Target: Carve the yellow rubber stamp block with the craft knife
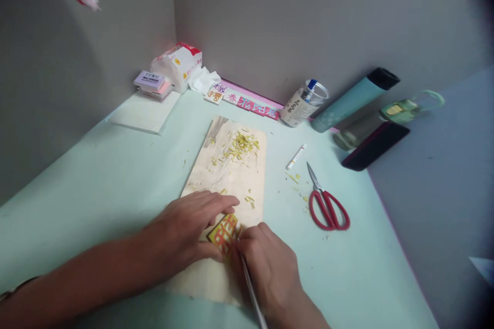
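Note:
A small yellow carving block (224, 233) with red lettering lies on the near half of the wooden board (203, 177). My left hand (185, 223) grips it from the left, thumb at its near edge and fingers at its far edge. In my right hand (270, 264) is a slim metal carving knife (251, 293), its handle slanting back toward me. The knife's tip is at the block's right side, partly hidden by my fingers. Farther up the board lies a heap of yellow shavings (244, 145).
Red-handled scissors (327, 211) and a white marker (296, 157) lie right of the board. Along the back are tissues (177, 64), lettered blocks (257, 106), a pen cup (299, 108), a blue tumbler (351, 100), a bottle (358, 128) and a phone (374, 146). Stacked erasers (150, 82) stand left.

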Demonstrator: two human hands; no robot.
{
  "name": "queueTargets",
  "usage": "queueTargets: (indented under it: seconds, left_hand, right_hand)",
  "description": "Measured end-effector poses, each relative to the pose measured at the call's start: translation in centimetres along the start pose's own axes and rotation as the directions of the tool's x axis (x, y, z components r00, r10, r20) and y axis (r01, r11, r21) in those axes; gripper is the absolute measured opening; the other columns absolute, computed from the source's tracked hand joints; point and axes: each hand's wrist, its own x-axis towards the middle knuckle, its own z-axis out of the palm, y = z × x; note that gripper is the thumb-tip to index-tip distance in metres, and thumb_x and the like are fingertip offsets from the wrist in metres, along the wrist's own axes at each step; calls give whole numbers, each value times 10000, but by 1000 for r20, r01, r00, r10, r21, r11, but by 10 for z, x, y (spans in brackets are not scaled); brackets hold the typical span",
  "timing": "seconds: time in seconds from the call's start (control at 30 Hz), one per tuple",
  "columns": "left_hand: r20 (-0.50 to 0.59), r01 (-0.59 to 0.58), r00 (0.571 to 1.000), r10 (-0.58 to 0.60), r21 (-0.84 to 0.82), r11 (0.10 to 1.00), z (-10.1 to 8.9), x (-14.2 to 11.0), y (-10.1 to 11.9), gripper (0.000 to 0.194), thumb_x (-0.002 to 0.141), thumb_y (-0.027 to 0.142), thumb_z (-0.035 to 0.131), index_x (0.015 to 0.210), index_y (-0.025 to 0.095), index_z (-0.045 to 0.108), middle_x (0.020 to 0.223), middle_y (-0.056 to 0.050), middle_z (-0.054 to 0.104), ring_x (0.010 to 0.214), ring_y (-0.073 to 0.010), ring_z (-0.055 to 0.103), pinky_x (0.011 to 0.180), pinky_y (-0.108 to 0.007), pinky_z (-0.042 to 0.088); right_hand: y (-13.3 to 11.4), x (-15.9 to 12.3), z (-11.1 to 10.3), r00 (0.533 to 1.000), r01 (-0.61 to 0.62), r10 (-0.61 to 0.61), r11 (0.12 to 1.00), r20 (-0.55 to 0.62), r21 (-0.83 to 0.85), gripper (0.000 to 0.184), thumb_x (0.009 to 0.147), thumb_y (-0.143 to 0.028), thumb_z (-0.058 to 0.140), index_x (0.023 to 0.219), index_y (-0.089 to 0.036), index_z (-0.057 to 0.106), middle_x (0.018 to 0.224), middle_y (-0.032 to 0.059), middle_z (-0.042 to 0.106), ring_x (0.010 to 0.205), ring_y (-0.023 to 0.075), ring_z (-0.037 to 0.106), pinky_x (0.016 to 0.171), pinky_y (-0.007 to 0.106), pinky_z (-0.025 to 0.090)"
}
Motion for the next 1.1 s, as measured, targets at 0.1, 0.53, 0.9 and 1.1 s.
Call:
queueTargets:
  seconds: [0.1, 0.53, 0.9, 1.1]
  left_hand:
    - [-11, -7, 1000, 7, -6, 1000, -1, 1, 1, 531, 840, 270, 720, 1324, 270, 501, 1142, -21, 683, 1021, -222, 621, 977, -363, 463]
    - [-8, 7, 1000, -7, 18, 1000, -1, 1, 3, 508, 820, 201, 677, 1296, 268, 512, 1125, -24, 678, 1010, -220, 621, 968, -365, 478]
    - [-38, 6, 999, -5, 19, 1000, -3, 2, 5, 510, 786, 192, 745, 1245, 249, 529, 1082, -9, 670, 910, -195, 611, 895, -332, 482]
    - [30, 11, 999, -12, 28, 1000, -11, 8, 13, 509, 768, 205, 796, 1205, 219, 535, 1042, -8, 663, 877, -190, 605, 836, -313, 479]
  right_hand:
    - [-5, 3, -1, 999, 40, -39, 998, 9, -50, 218, 989, -68, 393, 875, -178, 543, 670, 49, 582, 572, 177, 477, 516, 289, 354]
    - [-11, 4, 3, 998, 22, -31, 989, -61, -145, 226, 970, -42, 401, 881, -169, 566, 674, 49, 575, 575, 178, 463, 517, 291, 351]
    - [-11, -5, 11, 989, -78, 65, 991, -130, -105, 256, 1019, -111, 387, 855, -194, 566, 688, 38, 567, 605, 175, 482, 540, 295, 350]
    - [-5, -6, 15, 984, -117, 109, 992, -139, -44, 202, 1021, -190, 469, 844, -209, 564, 703, 16, 605, 615, 151, 558, 532, 254, 392]
